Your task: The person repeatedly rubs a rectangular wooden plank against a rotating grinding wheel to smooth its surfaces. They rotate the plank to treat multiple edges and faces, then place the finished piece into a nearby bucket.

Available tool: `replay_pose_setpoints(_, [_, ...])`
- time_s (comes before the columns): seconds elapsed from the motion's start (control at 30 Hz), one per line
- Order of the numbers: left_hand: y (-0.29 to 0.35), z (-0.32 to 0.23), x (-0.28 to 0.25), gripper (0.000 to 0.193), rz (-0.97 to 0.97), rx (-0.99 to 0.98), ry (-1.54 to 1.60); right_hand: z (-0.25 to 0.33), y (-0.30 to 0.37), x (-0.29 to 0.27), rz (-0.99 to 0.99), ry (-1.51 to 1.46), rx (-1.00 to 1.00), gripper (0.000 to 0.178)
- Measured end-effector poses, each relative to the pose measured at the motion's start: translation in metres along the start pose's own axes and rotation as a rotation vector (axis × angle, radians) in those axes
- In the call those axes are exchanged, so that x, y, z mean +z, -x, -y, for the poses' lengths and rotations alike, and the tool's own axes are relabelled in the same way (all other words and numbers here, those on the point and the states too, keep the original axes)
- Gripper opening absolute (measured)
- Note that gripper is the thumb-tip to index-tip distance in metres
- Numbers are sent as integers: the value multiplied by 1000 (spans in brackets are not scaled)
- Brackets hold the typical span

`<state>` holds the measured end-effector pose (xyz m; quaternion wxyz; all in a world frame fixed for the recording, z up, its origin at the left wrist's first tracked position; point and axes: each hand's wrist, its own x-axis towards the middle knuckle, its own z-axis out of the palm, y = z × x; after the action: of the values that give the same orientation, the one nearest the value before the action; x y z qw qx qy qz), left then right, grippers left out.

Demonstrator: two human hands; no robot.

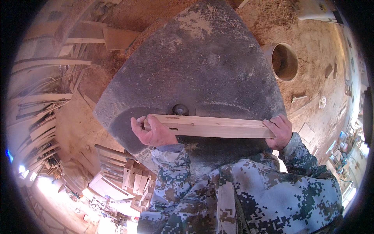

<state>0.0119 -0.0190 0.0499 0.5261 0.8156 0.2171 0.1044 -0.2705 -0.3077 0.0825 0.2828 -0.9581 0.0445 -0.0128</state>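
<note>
Across the dusty grey machine table (202, 58), close to the person's chest, a pale wooden slat (212, 126) is held level and crosswise, just in front of the round spindle (180, 109) set in the table. At its left end the slat is gripped by the left hand (152, 130), fingers curled around the wood; a small dark notch is seen near that end. At its right end it is clamped by the right hand (281, 130), fingers wrapped over the end. Judged from its thin, straight, long form, the slat is taken to be light and stiff, dry and splintery rather than slippery, and best held at both ends, as now. Offcuts (136, 183) are stacked below left; a round bucket (285, 61) stands on the sawdust floor at the right.
</note>
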Motion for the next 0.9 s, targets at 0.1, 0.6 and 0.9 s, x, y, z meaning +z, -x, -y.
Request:
replay_pose_setpoints(0.1, [0, 0, 0, 69, -1, -21, 8, 1, -2, -1, 19, 8, 6, 62])
replay_pose_setpoints(0.6, [-7, -14, 1, 68, -53, -21, -19, 15, -10, -15, -19, -113, 22, 58])
replay_pose_setpoints(0.9, [-20, -4, -6, 66, -88, 79, 18, 13, -4, 6, -274, -69, 168, 44])
